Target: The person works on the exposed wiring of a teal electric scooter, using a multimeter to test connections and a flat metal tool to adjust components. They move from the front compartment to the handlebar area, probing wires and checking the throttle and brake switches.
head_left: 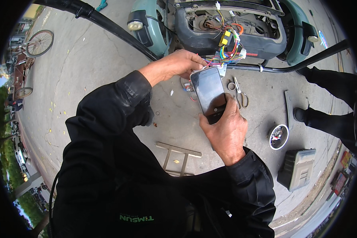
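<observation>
I note the right hand gripping the phone at centre frame, left hand pinching the wires above; steadying the phone seems wise to me.

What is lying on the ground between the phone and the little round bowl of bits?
In the head view, a pair of scissors lies on the concrete between the phone and the bowl, nearer the phone, beside the right hand.

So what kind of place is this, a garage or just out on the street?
Probably an open-air roadside repair spot: an opened scooter with loose coloured wires, scissors lying on bare concrete pavement, and a parked bicycle nearby.
</observation>
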A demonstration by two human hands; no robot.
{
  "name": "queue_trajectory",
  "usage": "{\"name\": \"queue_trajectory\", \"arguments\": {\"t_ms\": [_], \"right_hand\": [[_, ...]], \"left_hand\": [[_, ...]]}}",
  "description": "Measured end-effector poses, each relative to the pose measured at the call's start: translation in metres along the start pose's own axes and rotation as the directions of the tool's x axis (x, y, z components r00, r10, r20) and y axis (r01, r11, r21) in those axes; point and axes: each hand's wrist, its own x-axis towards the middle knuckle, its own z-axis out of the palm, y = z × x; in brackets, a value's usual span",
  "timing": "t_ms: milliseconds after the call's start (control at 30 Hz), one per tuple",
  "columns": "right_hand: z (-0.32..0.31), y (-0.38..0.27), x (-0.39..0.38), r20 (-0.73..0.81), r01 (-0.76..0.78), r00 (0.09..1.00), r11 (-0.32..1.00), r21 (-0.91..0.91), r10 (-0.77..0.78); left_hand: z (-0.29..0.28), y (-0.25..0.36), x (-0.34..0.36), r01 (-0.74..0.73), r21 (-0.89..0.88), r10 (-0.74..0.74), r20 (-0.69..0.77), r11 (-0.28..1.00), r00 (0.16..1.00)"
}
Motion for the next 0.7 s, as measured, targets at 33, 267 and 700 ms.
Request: {"name": "queue_trajectory", "arguments": {"t_ms": [33, 267, 700], "right_hand": [[0.0, 0.0002, 0.0, -0.005, 0.006, 1.0, 1.0, 0.02, -0.006], [-0.0009, 0.0005, 0.0016, 0.017, 0.004, 1.0, 1.0, 0.01, -0.004], [-0.0016, -0.0003, 0.0021, 0.011, 0.012, 1.0, 0.999, -0.032, -0.012]], "left_hand": [[0.0001, -0.0002, 0.0, -0.005, 0.006, 0.005, -0.002, 1.0, 1.0], [0.0004, -0.0006, 0.0006, -0.018, 0.007, 0.018, -0.005, 1.0, 1.0], [-0.0002, -0.0013, 0.0, -0.022, 0.013, 0.022, -0.011, 1.0, 1.0]]}}
